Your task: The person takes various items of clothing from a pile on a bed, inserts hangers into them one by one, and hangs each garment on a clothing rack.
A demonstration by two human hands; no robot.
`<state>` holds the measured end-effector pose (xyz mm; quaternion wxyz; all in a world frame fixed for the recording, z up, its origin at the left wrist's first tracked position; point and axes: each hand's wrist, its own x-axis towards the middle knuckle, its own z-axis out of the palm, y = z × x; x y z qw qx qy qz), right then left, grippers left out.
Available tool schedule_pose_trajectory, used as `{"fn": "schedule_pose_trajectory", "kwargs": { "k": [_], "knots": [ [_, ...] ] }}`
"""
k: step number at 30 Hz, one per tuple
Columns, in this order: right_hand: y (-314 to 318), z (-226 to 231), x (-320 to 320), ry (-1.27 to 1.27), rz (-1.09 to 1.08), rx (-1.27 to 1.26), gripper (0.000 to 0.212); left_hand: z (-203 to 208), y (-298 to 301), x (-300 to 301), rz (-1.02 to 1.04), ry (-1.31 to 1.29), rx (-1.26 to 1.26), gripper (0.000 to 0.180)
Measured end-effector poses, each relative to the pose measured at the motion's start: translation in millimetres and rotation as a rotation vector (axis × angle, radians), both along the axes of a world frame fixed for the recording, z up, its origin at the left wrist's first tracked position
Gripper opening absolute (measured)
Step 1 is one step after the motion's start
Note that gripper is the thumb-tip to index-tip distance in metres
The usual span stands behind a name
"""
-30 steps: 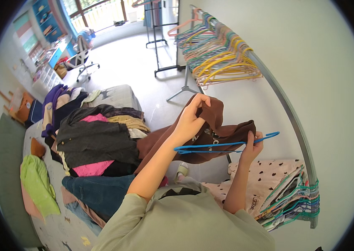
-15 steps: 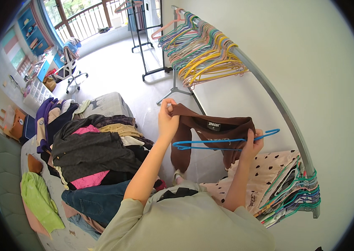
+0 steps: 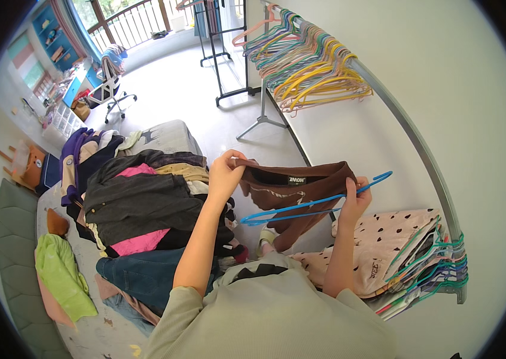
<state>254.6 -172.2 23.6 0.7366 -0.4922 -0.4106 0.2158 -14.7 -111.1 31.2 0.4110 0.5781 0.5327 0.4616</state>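
In front of my body I hold up a dark brown garment (image 3: 292, 185) by its wide opening, with a small black label inside. My left hand (image 3: 227, 172) is closed on the opening's left corner. My right hand (image 3: 356, 194) pinches the right corner and also grips a blue clothes hanger (image 3: 283, 210). This hanger crosses the front of the garment, its hook pointing up to the right. The garment's lower part hangs down in folds, so I cannot tell whether it is a top or trousers.
A metal rail (image 3: 393, 107) curves along the right wall. Many-coloured empty hangers (image 3: 318, 69) fill its far end; hung clothes, including a pink spotted garment (image 3: 378, 245), are at its near end. To the left, piled clothes (image 3: 145, 197) lie on a bed (image 3: 109, 326).
The garment has been swung left and turned, and its lower part now hangs bunched together. The blue hanger has tilted, its hook end higher. My view has shifted slightly.
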Motion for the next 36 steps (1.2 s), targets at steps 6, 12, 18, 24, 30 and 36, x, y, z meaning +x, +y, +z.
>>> {"fn": "schedule_pose_trajectory", "kwargs": {
  "k": [6, 12, 18, 24, 30, 36],
  "knots": [
    [-11.4, 0.4, -27.1, -0.032, 0.056, -0.006, 0.016, -11.8, -7.1, -46.7, -0.035, 0.091, 0.053, 0.010],
    [-13.7, -0.2, -50.6, -0.010, 0.074, -0.045, 0.019, -24.1, -27.0, -66.4, -0.101, -0.254, -0.015, 0.007],
    [-8.6, 3.8, -63.6, 0.034, 0.140, -0.053, 0.019, -14.6, -36.1, -73.6, 0.028, -0.315, 0.018, 0.014],
    [2.6, -4.4, -69.5, 0.077, 0.230, -0.059, 0.019, 21.7, -48.3, -54.4, 0.316, -0.551, 0.062, 0.015],
    [8.9, -9.5, -68.8, 0.105, 0.384, -0.157, 0.017, 28.0, -40.1, -53.9, 0.301, -0.676, 0.151, 0.013],
    [21.0, -18.3, -60.0, 0.270, 0.487, -0.462, 0.008, 27.3, -28.8, -57.8, 0.181, -0.716, 0.156, 0.008]
  ]
}}
